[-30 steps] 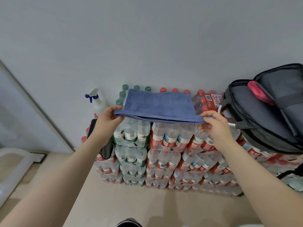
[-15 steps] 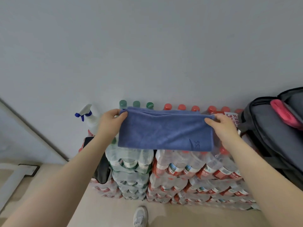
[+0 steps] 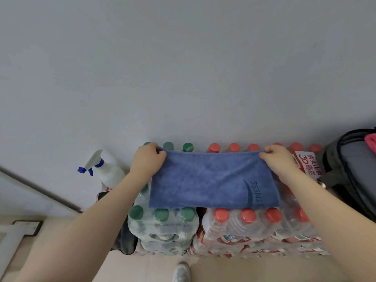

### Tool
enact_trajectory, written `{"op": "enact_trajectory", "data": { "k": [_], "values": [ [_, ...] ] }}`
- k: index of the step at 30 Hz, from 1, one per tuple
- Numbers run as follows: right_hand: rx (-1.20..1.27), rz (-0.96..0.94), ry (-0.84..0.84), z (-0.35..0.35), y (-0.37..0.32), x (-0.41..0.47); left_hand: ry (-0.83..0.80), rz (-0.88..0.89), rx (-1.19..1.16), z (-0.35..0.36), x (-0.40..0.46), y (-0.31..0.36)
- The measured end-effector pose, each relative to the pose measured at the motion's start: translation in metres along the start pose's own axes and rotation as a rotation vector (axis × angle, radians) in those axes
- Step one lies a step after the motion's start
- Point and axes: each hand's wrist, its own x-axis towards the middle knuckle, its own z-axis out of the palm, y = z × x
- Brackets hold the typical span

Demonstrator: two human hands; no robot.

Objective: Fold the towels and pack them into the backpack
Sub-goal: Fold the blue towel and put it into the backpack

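pinching far corners of blue towel (image 3: pixel 211 184) with left hand (image 3: pixel 147 161) and right hand (image 3: pixel 279 159), spreading it half-folded across bottled-water packs (image 3: pixel 244 226); grey backpack (image 3: pixel 350 169) waiting open at right, folding unfinished, packing pending.

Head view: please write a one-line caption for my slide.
Both hands, left and right, pinch a blue towel spread over bottled-water packs beside an open backpack.
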Motion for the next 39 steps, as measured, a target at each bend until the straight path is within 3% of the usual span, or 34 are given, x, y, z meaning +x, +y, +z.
{"op": "enact_trajectory", "data": {
  "k": [4,7,9,11,13,20,22,26,32,35,39],
  "values": [
    [-0.328,-0.117,0.068,0.002,-0.015,-0.013,0.066,0.128,0.283,0.006,-0.004,0.001],
    [-0.325,-0.424,0.067,0.021,-0.037,-0.041,0.205,0.579,0.343,0.023,-0.017,0.013],
    [-0.402,-0.622,-0.091,0.044,-0.05,-0.062,0.101,0.796,0.372,0.039,-0.026,0.021],
    [-0.558,-0.688,-0.236,0.066,-0.051,-0.076,-0.094,0.766,0.43,0.049,-0.036,0.022],
    [-0.679,-0.668,-0.276,0.076,-0.042,-0.08,-0.177,0.635,0.489,0.052,-0.04,0.01],
    [-0.682,-0.366,-0.136,0.04,0.003,-0.062,-0.147,0.498,0.559,0.041,-0.047,-0.01],
    [-0.584,-0.275,-0.103,0.028,0.015,-0.06,-0.144,0.471,0.577,0.04,-0.05,-0.01],
    [-0.155,-0.043,-0.071,0.019,0.023,-0.061,-0.115,0.423,0.564,0.042,-0.053,-0.001],
    [-0.09,0.114,-0.069,0.006,0.026,-0.06,-0.218,0.661,0.528,0.057,-0.063,0.032],
    [-0.052,0.069,-0.056,-0.002,0.021,-0.06,-0.28,0.798,0.552,0.072,-0.062,0.052],
    [-0.088,0.007,0.012,-0.028,0.024,-0.052,-0.332,0.846,0.566,0.096,-0.061,0.081]
  ]
}}
